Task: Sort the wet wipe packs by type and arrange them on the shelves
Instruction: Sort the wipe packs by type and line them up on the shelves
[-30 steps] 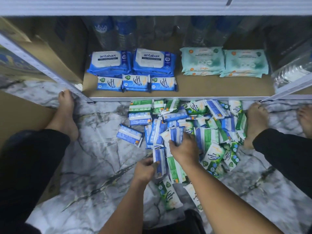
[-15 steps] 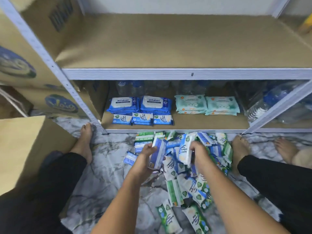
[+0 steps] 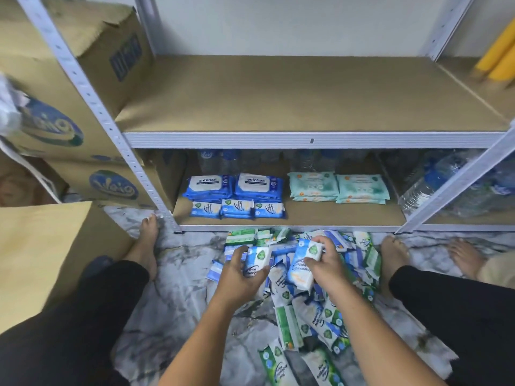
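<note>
Left hand (image 3: 239, 277): curled round pack (image 3: 257, 260).
Right hand (image 3: 324, 263): gripping second pack (image 3: 302, 270).
Around: pile (image 3: 306, 316) beneath, boxes (image 3: 83, 79) upper left.
Room: upper shelf (image 3: 278, 101), top centre.

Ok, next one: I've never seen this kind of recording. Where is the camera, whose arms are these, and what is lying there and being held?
No machine: a person sits on the floor wearing a head camera that looks down at their bare hands. The left hand grips one small blue-white pack, the right hand a second pack. Beneath them a pile of blue and green packs lies on the floor. On the lower shelf sit large blue packs, small blue packs in front, and pale green packs beside them.
</note>
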A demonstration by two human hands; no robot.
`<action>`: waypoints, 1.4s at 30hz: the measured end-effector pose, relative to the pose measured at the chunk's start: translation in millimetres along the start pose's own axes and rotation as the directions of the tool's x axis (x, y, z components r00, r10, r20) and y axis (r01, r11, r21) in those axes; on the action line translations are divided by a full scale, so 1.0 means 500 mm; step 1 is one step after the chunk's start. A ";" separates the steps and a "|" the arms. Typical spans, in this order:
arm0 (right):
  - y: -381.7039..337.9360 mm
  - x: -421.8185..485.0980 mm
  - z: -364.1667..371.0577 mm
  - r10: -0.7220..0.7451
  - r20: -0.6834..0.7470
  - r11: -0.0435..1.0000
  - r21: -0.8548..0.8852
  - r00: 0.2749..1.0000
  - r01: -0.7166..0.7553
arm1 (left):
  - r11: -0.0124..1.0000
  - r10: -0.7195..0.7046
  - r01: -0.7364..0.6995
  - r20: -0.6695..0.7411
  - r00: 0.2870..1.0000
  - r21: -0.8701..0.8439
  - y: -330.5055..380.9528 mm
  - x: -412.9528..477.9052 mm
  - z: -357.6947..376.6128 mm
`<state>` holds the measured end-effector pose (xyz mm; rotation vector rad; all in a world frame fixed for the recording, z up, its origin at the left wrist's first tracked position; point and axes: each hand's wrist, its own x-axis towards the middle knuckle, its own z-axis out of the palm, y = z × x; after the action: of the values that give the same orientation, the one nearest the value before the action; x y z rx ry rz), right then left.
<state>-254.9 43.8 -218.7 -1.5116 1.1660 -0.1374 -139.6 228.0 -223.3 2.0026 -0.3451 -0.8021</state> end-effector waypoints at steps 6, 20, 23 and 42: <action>0.001 -0.014 -0.005 -0.033 -0.061 0.999 -0.036 0.998 0.031 | 0.983 -0.039 0.025 0.072 0.997 0.183 -0.012 -0.011 -0.005; -0.006 -0.028 -0.012 -0.032 -0.084 0.998 0.051 0.996 0.037 | 0.942 0.054 -0.022 -0.086 0.995 0.335 0.010 -0.006 -0.057; -0.012 -0.032 -0.015 -0.039 -0.074 0.996 0.076 0.996 0.045 | 0.977 0.016 -0.017 0.004 1.000 0.212 0.017 -0.004 -0.066; -0.031 -0.024 0.002 -0.010 -0.150 0.963 0.264 0.989 0.050 | 0.726 -0.158 0.101 -0.022 0.987 -0.680 0.051 0.001 -0.067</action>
<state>-251.2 50.5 -200.7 -1.2971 1.1894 -0.4179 -115.3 235.7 -189.8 1.3567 0.1399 -0.7861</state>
